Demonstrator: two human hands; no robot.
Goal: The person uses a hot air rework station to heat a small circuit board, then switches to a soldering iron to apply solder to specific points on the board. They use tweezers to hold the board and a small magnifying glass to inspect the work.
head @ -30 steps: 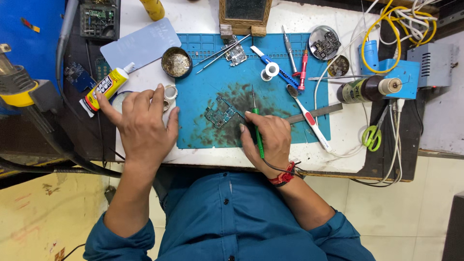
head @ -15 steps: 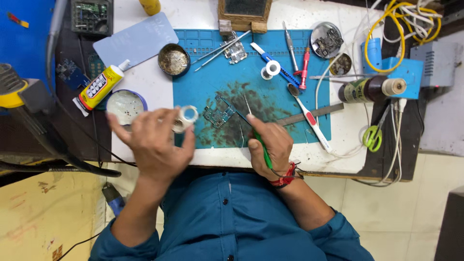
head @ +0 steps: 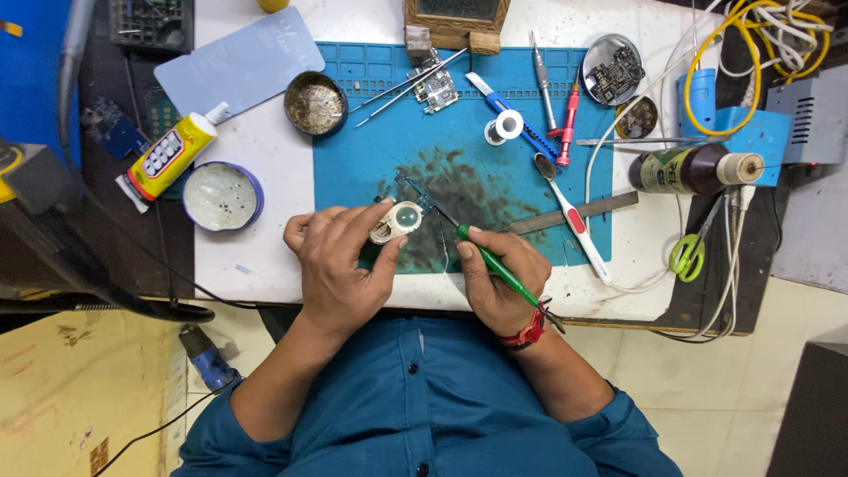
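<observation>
White loupe (head: 399,221) pinched in left hand (head: 340,265) grip; green tool (head: 495,265) in right hand (head: 495,278).

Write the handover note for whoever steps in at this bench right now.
Left hand: holds a small loupe over the blue mat.
Right hand: grips a green-handled probe, tip pointing at the small circuit board on the stained middle of the mat.
Glue tube and open round tin lie left of the mat; solder spool and toothbrush on its right.
Done or left: cannot tell.
</observation>
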